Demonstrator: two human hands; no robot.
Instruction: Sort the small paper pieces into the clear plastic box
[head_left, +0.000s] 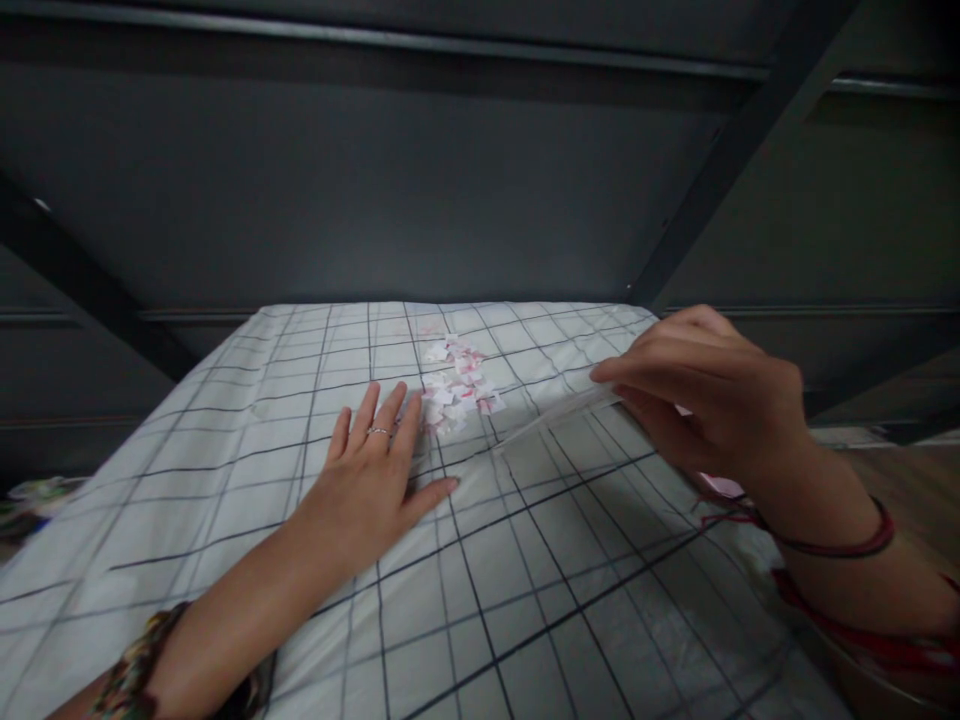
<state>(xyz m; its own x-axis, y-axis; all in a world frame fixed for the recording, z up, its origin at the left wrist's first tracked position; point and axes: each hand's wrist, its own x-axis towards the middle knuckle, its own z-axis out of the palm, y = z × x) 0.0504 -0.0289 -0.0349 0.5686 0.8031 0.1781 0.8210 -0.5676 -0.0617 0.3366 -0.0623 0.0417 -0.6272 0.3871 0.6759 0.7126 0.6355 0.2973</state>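
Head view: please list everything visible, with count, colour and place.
Checked fabric cloth: one, white with dark lines, foreground
Small paper scraps: many, white and pink, on the cloth
Thin filmy strip: one, translucent, right of the scraps
Flat panels: several, dark grey, background
Blurred items: uncountable, mixed colours, far left
Partly hidden item: one, pink, right side
Floor: one, brown, right edge
Ring: one, silvery, left finger
Braided bracelet: one, multicoloured, left wrist
Cord bracelet: at least one, dark red, right wrist
Left hand: one, beside the scraps
Right hand: one, pinching the strip

No legible writing anywhere.
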